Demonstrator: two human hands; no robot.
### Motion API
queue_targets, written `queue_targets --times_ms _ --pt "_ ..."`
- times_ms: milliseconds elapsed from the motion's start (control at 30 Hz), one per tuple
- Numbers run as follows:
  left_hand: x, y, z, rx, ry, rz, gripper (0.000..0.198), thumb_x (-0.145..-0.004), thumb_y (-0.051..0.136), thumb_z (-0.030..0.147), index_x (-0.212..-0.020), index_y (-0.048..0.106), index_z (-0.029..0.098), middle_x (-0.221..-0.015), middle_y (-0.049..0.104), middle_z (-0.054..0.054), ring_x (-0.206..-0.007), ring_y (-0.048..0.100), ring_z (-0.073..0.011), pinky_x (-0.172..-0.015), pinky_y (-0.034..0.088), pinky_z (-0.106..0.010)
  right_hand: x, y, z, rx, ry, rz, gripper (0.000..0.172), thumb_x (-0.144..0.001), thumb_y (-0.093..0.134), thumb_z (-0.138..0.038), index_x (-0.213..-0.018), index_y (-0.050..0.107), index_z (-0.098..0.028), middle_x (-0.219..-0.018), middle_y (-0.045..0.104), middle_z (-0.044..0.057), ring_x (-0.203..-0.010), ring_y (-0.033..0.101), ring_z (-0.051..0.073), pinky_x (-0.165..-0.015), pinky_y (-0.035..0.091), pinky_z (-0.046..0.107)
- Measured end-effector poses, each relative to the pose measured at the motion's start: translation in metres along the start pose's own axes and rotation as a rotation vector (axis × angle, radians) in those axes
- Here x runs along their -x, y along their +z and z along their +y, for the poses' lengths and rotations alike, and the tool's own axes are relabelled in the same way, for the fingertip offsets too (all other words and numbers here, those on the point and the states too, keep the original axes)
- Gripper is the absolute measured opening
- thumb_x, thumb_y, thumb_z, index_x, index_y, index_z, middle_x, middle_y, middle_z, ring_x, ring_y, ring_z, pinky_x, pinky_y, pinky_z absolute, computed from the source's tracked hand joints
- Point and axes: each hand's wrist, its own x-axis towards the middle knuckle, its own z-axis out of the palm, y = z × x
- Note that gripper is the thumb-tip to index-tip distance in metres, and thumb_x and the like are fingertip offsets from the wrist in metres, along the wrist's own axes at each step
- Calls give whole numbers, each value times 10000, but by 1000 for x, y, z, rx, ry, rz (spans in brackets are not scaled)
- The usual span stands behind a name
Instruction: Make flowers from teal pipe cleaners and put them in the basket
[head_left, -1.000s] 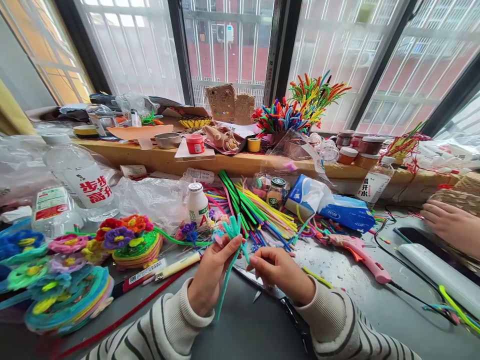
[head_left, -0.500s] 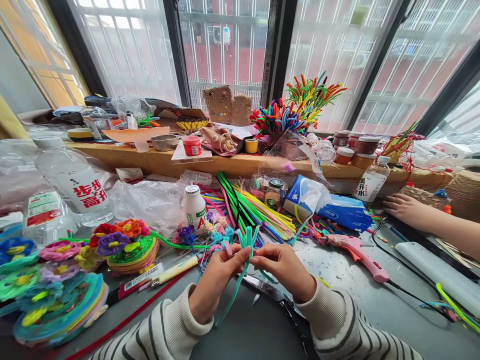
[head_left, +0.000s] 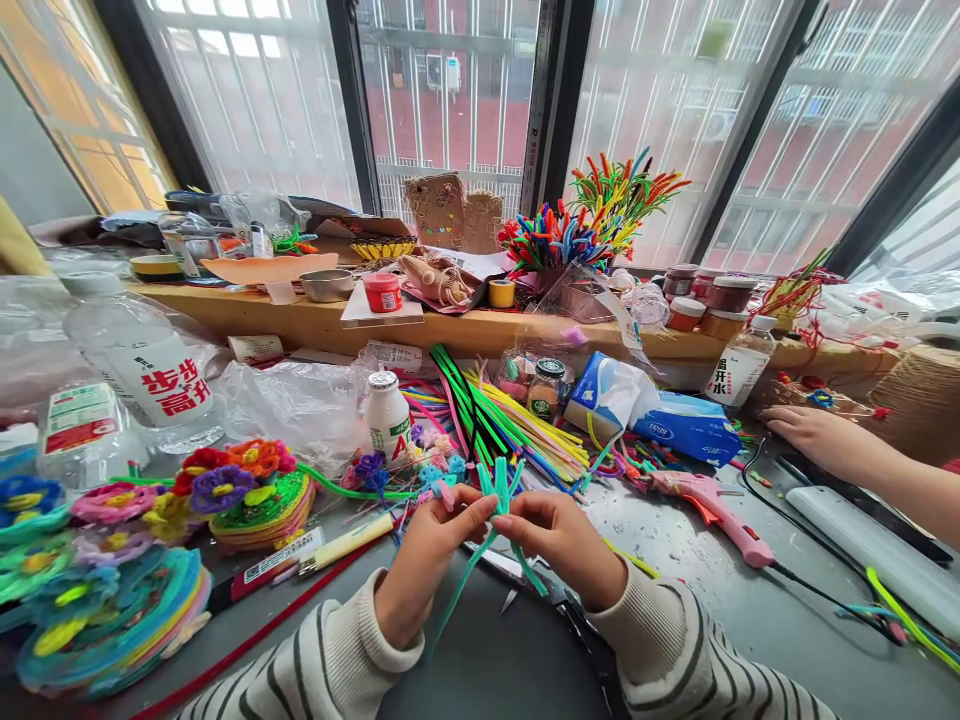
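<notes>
Turquoise pipe cleaners (head_left: pixel 501 482) stand up in a small looped bunch between my two hands, with two loose tails hanging down below. My left hand (head_left: pixel 442 535) is closed, its thumb and finger pinching the bunch from the left. From the right, my right hand (head_left: pixel 564 540) pinches the same bunch, fingertips nearly touching those of the left. Under my hands lies a pair of scissors (head_left: pixel 574 610) with black handles, partly hidden. Just behind are small blue and pink pipe-cleaner flowers (head_left: pixel 442 470) and a white bottle (head_left: pixel 388 415).
Finished pipe-cleaner flower pieces (head_left: pixel 112 610) sit at the left beside a utility knife (head_left: pixel 266 570). To the right lie a pink glue gun (head_left: pixel 716 515), its cord, and a white power strip (head_left: pixel 877 550). Another person's hand (head_left: pixel 817 435) rests near a twine-wrapped piece. Loose pipe cleaners (head_left: pixel 517 420) spread behind.
The right-hand tail of the turquoise bunch now hangs lower and shows more clearly. My hands stay pinched together. The other person's hand has shifted slightly.
</notes>
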Motion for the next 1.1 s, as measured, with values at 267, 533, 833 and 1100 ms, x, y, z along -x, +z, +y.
queue_targets --times_ms 267,533,833,1100 --pt "6 4 8 -113 105 63 192 -586 578 282 -513 456 154 -471 402 60 -463 377 -70 -478 301 -203 0 -3 -1 -81 3 105 294 -643 526 -394 -525 425 -144 -445 353 -57 -420 306 52 -410 232 190" --pt "4 -2 7 56 30 29 168 -646 520 279 -560 439 161 -480 434 40 -470 409 -80 -479 328 -201 0 -4 -4 -76 -5 48 308 -630 537 -396 -494 413 -150 -439 354 -58 -422 296 53 -412 219 193" --pt "4 -1 5 173 2 -40 120 -693 474 283 -664 470 167 -543 504 23 -535 482 -99 -542 369 -215 -1 -5 -2 -96 -10 26 275 -658 521 -347 -503 406 -151 -436 353 -60 -419 303 51 -412 227 190" --pt "3 0 8 111 5 -26 155 -666 502 312 -657 531 160 -497 500 24 -498 450 -87 -487 337 -190 -2 -7 2 -147 4 29 284 -642 531 -379 -514 419 -152 -440 355 -63 -412 307 49 -408 227 192"
